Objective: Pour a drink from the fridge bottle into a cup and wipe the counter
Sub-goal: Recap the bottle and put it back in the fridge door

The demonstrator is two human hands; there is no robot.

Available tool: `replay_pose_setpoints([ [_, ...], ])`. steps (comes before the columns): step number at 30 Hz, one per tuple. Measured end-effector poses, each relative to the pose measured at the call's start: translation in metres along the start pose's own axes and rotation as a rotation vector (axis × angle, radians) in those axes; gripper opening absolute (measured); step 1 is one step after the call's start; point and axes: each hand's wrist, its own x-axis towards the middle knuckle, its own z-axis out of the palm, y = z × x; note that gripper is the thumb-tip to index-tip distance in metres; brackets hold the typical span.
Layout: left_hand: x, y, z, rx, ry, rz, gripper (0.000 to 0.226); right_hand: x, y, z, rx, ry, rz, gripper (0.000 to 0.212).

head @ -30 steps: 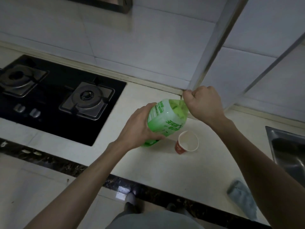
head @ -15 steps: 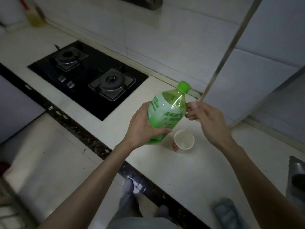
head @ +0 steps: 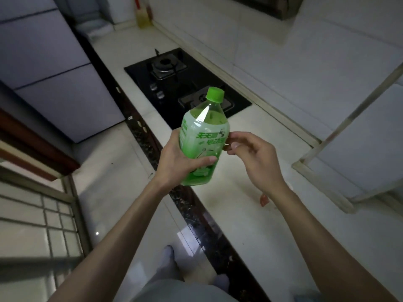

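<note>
My left hand (head: 176,162) grips a green plastic bottle (head: 202,138) by its lower half and holds it upright above the counter's front edge. Its green cap (head: 215,94) is on and pale green drink fills it. My right hand (head: 255,158) hovers just right of the bottle with fingers loosely spread, fingertips close to the label, holding nothing. The red paper cup (head: 264,199) stands on the white counter (head: 250,225); my right wrist covers nearly all of it.
A black two-burner gas hob (head: 174,83) is set into the counter beyond the bottle. A grey fridge (head: 50,68) stands at the left across the floor. A window frame (head: 340,131) rises at the right. Tiled wall runs behind.
My right hand left the cap and dropped beside the bottle. The left hand lifted the bottle off the counter, and my view swung left toward the fridge; the cloth dropped out of view.
</note>
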Motion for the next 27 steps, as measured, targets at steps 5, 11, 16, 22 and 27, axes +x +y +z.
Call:
replay_pose_setpoints([
  [5, 0.0, -0.015, -0.058, -0.057, 0.122, -0.056, 0.087, 0.03, -0.014, 0.058, -0.019, -0.118, -0.039, 0.027],
  [11, 0.009, -0.05, -0.132, -0.166, 0.247, -0.094, 0.082, 0.06, -0.026, 0.15, -0.07, -0.211, -0.075, 0.031],
  [16, 0.029, -0.09, -0.202, -0.221, 0.316, -0.122, 0.081, 0.086, -0.035, 0.244, -0.089, -0.176, -0.077, 0.019],
  [22, 0.052, -0.13, -0.295, -0.19, 0.406, -0.145, 0.084, 0.124, -0.05, 0.351, -0.091, -0.189, -0.092, 0.014],
  [27, 0.068, -0.145, -0.355, -0.157, 0.483, -0.138, 0.08, 0.153, -0.062, 0.416, -0.084, -0.248, -0.121, 0.016],
])
